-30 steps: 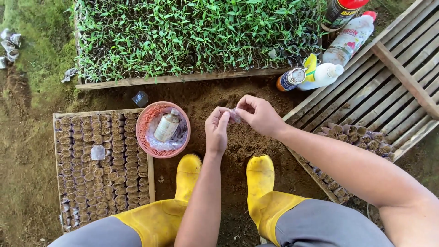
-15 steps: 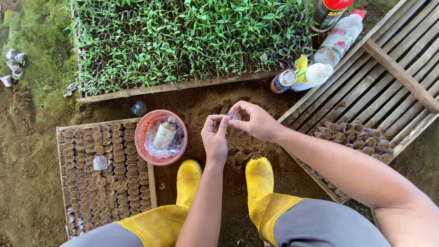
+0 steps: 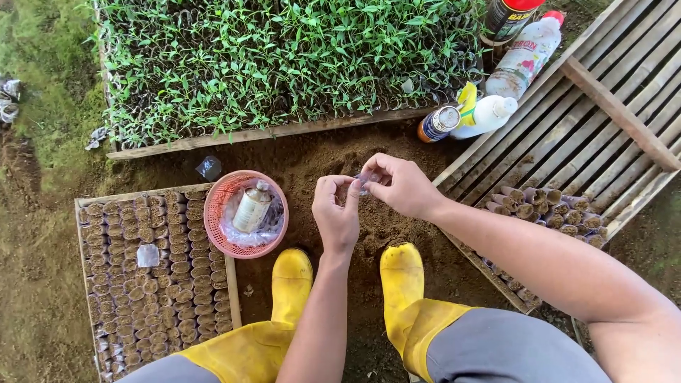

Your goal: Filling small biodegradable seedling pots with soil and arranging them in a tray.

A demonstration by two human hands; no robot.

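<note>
Left hand (image 3: 336,216) and right hand (image 3: 401,186), raised together, pinch a small clear packet (image 3: 367,179).

You have one view only, from the camera on your head, looking almost straight down past your arms to your yellow boots (image 3: 401,284) and the soil. It sits close above your hands. The frame's top reaches the seedling bed (image 3: 284,64); nothing is shared with another view.
</note>
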